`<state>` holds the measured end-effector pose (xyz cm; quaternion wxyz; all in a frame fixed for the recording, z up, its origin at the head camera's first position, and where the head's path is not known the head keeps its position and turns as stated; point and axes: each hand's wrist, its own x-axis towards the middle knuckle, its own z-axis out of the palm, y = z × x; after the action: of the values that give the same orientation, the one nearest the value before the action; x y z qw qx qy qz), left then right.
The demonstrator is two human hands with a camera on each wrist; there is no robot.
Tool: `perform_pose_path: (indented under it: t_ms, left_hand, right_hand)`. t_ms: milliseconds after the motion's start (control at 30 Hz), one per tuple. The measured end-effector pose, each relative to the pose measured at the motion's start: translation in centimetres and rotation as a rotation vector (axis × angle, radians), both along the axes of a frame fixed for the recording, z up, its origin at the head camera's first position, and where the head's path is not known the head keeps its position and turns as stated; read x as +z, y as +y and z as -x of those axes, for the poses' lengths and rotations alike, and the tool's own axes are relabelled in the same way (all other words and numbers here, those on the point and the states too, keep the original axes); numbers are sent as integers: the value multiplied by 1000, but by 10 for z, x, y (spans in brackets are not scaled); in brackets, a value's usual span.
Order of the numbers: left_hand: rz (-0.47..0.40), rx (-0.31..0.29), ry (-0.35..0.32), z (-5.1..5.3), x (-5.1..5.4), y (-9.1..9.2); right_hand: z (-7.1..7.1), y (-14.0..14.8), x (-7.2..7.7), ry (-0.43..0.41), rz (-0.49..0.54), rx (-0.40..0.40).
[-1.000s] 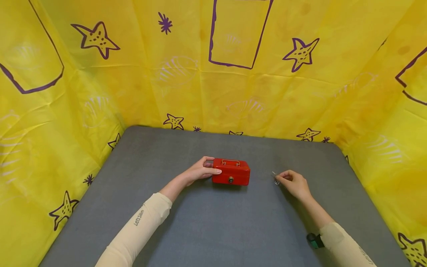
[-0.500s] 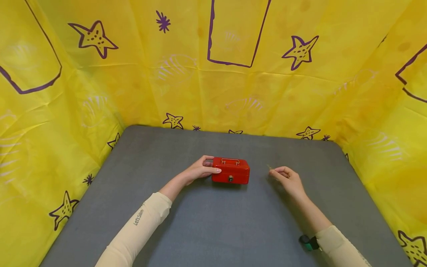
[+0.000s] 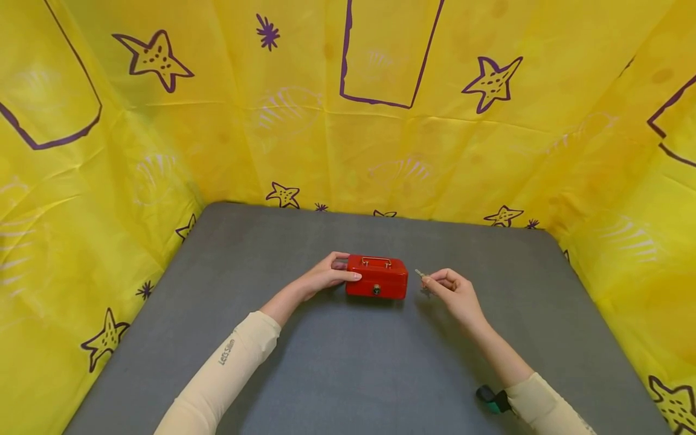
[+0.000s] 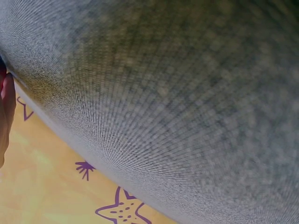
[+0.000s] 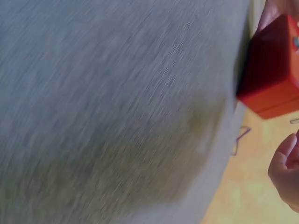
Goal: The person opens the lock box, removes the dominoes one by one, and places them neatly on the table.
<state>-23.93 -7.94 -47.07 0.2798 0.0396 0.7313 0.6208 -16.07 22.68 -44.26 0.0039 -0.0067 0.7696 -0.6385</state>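
A small red box [image 3: 388, 279] with a wire handle on its lid and a round lock on its front stands closed on the grey table. My left hand [image 3: 321, 277] grips its left end, thumb on the front face, the other fingers partly hidden behind. Just right of the box, my right hand [image 3: 457, 294] pinches a small key [image 3: 419, 273] between thumb and fingers; its tip points up and left, apart from the box. In the right wrist view the red box [image 5: 271, 70] and part of my right hand [image 5: 286, 175] show at the right edge.
The grey table [image 3: 348, 374] is bordered at the back and sides by a yellow cloth [image 3: 326, 139] with purple starfish drawings. A dark and green band [image 3: 493, 400] sits at my right wrist, beside the cream sleeve.
My right hand has moved left with the key, closer to the box. The left hand and the box have stayed in place.
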Motion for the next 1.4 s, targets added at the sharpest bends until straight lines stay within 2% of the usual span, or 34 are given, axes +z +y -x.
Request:
perform_pose_path:
  t_ms: [333,633,1033,1300,1400]
  left_hand:
    - [11,3,18,0,0,1]
    - [6,0,32,-1,-1,1]
    - [25,-1,43,-1,1,1]
    - [25,-9,41,-1,0,1]
    - [22,-11,42,-1,0,1]
  right_hand:
    - [-11,-30,0,-4,-141,58]
    - [-19,-52,-9,13,-194,90]
    - [-22,-66,-11,70,-278,46]
    - [-23,-72,-13,191,-379,-8]
    - [-24,-74,-13,212,-403,-27]
